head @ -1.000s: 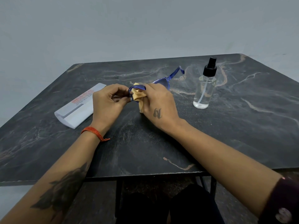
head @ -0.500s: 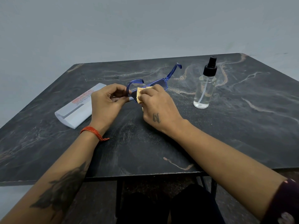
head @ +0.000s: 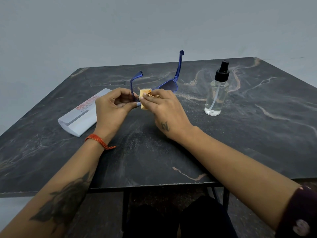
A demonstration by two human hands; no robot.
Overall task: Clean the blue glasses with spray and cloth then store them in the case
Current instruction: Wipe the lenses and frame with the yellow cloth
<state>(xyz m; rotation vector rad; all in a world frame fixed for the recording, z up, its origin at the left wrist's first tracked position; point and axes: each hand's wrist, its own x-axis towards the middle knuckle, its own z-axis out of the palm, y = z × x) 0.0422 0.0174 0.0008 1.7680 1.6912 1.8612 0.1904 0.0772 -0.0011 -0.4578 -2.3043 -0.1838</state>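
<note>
Blue glasses [head: 169, 86] with a translucent blue frame and dark rectangular lenses are held above the middle of the bench [head: 257, 143], both temple arms open and pointing up and away. The left hand [head: 113, 107] pinches the left end of the frame; the right hand [head: 164, 110] pinches a folded yellow cloth [head: 145, 95] against the left lens. To the left lies a white case [head: 80, 117] with red print, its top line seemingly starting "AMERICAN". Far right stands a clear spray bottle [head: 217, 93] with a black nozzle.

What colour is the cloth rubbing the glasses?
Yellow-orange: the cloth shows best in the head view.
</note>
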